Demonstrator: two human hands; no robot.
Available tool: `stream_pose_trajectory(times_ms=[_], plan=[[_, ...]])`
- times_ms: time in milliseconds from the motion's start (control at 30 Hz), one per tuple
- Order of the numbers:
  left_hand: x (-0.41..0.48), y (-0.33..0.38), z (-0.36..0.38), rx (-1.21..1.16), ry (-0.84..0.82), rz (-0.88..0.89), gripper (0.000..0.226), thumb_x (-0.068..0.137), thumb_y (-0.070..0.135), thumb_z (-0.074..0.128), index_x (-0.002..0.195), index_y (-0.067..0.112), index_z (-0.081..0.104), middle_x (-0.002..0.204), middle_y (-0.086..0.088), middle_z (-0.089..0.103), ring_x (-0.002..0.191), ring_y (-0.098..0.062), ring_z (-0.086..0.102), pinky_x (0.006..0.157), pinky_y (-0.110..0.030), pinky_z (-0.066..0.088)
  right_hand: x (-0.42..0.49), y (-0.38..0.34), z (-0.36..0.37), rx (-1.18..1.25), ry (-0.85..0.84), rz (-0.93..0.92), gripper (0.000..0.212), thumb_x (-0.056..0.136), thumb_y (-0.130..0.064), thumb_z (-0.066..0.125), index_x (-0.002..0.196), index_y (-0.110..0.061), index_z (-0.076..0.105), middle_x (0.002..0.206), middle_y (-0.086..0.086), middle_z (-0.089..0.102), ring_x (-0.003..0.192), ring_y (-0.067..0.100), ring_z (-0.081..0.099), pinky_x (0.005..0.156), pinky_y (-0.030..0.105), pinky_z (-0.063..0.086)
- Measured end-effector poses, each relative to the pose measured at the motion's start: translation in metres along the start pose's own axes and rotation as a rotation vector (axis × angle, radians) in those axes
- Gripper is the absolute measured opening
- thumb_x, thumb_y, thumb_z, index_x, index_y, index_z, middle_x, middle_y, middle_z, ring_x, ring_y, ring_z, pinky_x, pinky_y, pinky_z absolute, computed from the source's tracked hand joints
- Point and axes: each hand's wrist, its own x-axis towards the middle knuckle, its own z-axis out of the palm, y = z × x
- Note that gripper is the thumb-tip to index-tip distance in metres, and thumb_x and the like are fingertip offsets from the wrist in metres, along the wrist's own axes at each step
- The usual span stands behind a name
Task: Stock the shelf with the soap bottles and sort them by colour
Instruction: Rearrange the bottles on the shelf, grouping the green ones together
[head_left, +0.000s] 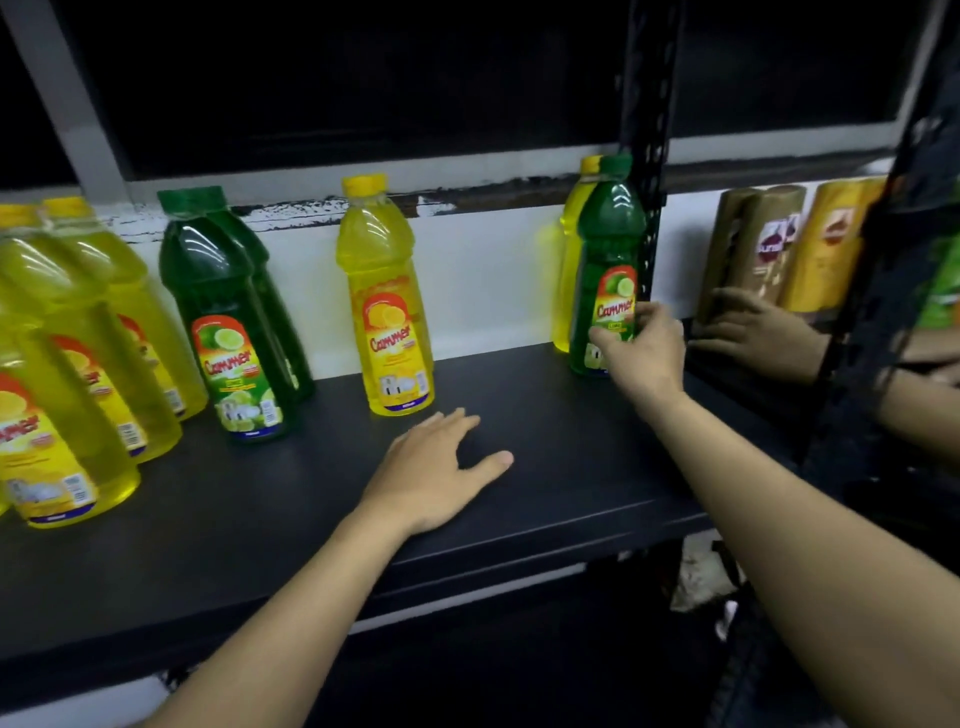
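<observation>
1. At the right end of the black shelf (545, 415), in the head view (the only one), the right hand (641, 351) curls its fingers and thumb round the lower label of the end green bottle (610, 244). This bottle stands upright close beside the perforated post (647, 104). The rear yellow bottle (569, 234) is just behind it; whether the two touch I cannot tell
2. Mid-shelf, the left hand (436, 467) lies flat on the board with fingers spread and holding nothing, just in front of the lone yellow bottle (387, 301)
3. Further left stand the green pair (223, 291), one behind the other, and beyond them the yellow group (78, 338), blurred at the frame's edge. Colours stand mixed along the board, so the sorting looks only partly done
4. First risk: the grip sits low on a tall, narrow bottle, so a quick pull could tip its top against the post or topple the rear yellow bottle
5. Second risk: carrying it left to the green pair means passing the lone yellow bottle and the resting left hand, and a low swing could knock that bottle over
6. Third risk: the brown and gold bottles (831, 244) in the next bay, and a glossy side panel mirroring the hand, may confuse depth near the post
</observation>
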Motion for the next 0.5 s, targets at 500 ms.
stream_pose_trajectory(times_ms=[500], plan=[[0.004, -0.009, 0.003, -0.093, 0.086, -0.02, 0.071, 0.077, 0.078, 0.058, 0.134, 0.035, 0.059, 0.151, 0.016, 0.045, 0.143, -0.006, 0.035, 0.118, -0.037, 0.03, 0.038, 0.022, 0.021, -0.018, -0.127, 0.021, 0.083, 0.066, -0.058, 0.084, 0.129, -0.017, 0.049, 0.117, 0.004, 0.063, 0.106, 0.023, 0.06, 0.086, 0.034, 0.053]])
